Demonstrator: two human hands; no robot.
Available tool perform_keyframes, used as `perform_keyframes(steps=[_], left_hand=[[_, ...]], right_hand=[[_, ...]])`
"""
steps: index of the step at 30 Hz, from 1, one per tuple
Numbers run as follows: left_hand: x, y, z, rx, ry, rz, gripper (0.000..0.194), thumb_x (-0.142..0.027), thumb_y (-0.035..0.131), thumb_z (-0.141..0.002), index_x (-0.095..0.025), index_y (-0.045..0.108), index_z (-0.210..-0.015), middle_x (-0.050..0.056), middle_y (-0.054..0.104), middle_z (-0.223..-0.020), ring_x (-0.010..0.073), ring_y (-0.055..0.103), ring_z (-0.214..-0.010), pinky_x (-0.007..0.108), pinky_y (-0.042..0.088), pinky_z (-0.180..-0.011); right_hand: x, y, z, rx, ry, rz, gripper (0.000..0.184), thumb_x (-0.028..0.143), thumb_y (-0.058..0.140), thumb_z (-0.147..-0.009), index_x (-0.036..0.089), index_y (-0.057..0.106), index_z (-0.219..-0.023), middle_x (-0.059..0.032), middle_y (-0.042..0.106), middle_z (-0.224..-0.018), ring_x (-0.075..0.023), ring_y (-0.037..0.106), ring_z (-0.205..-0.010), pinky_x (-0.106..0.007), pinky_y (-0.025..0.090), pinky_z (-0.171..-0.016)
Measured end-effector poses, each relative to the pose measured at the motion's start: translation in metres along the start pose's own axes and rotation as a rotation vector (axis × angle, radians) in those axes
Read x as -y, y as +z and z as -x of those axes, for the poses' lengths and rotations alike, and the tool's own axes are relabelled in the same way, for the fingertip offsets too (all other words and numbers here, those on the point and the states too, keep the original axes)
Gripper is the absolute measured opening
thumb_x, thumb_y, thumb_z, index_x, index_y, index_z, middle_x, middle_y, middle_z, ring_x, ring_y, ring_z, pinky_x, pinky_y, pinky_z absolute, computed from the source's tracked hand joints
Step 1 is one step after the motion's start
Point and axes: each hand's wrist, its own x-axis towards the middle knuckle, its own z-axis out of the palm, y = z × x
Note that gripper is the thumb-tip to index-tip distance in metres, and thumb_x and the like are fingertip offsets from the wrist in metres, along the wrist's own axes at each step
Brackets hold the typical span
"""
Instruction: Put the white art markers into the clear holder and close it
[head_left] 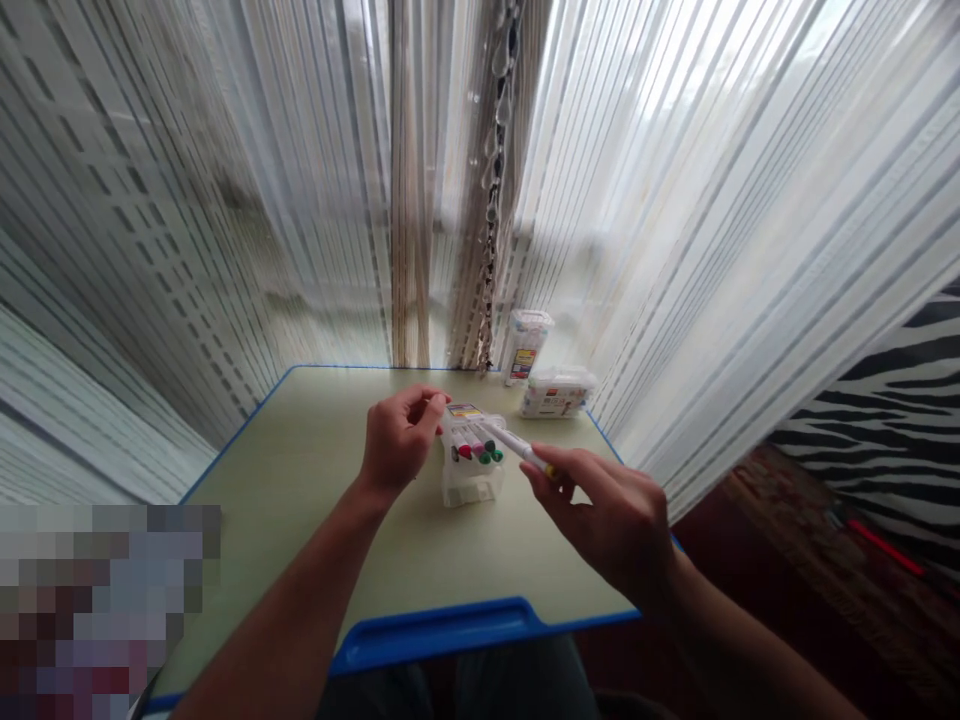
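Observation:
A clear plastic marker case point(471, 488) lies on the table in front of me, its end open toward me. Several markers point(477, 448) with red, pink, dark and green ends sit inside it. Closed fingers of my left hand point(401, 435) pinch the case at its far left edge. My right hand point(600, 500) grips a white marker point(525, 450) by its yellow end, and its other end points at the case's markers. Whether that tip touches the case I cannot tell.
The table point(300, 520) has a blue rim and a blue front tray point(442, 632). At the back right, one marker box point(527, 348) stands upright beside another box point(559, 393) lying down. String curtains point(330, 200) hang behind. A zebra-striped cloth point(877, 420) is at the right.

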Motion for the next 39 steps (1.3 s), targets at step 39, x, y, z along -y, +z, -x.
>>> perform_keyframes(steps=[39], left_hand=[[0.003, 0.002, 0.002, 0.029, 0.001, -0.05, 0.024, -0.032, 0.058, -0.09, -0.016, 0.075, -0.082, 0.001, 0.067, -0.059, 0.014, 0.061, -0.052, 0.023, 0.044, -0.053]], right_hand=[[-0.014, 0.049, -0.014, 0.192, -0.002, -0.032, 0.022, 0.033, 0.061, -0.1, 0.016, 0.075, -0.104, -0.0082, 0.073, -0.088, -0.0185, 0.07, -0.077, -0.027, 0.053, -0.068]])
